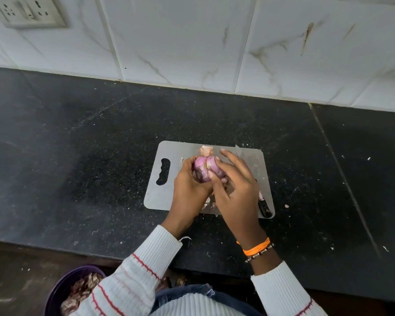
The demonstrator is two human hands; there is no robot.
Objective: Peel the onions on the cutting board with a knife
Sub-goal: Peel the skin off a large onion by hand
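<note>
Black granite countertop [78, 156] holds a grey cutting board [169, 197], where the left hand [189, 190] cups a purple onion [206, 168] in curled fingers, the right hand [235, 185] pinches its skin, and the knife [263, 205] lies just beside.

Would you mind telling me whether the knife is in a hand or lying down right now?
Lying down. The knife rests on the cutting board behind the right hand; both hands grip the onion.
</note>
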